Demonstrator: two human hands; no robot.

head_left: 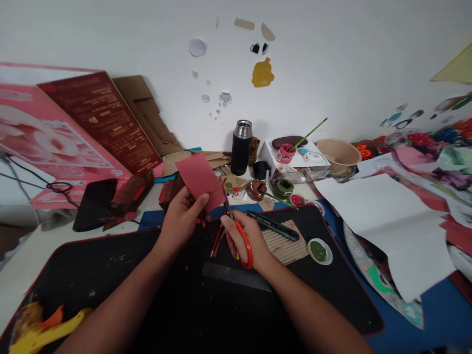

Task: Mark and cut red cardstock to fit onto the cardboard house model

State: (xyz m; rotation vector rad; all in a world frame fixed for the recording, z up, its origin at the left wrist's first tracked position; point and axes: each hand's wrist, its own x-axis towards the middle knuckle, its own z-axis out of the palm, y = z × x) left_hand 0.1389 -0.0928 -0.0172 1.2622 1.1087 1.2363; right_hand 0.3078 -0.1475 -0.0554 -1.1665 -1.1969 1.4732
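A piece of pinkish-red paper (202, 180) is pinched between the thumb and fingers of my left hand (183, 212), raised above the black mat (177, 295). My right hand (248, 238) grips a pair of scissors (246, 250) with orange-red handles. Their blades point up and away from me, at the right edge of the paper; whether they are cutting into it I cannot tell. Below my right hand lie thin brushes or pencils (216, 240), partly hidden. Just right of it, a dark utility knife (275, 226) rests across a piece of corrugated cardboard (287, 243).
Behind the mat stand a black thermos (241, 150), a brown paint jar (257, 190) and a green paint jar (283, 188). A small dish of green paint (320, 251) sits at right, near white sheets (383, 211). A yellow glue gun (47, 332) lies lower left, a phone (95, 204) upper left.
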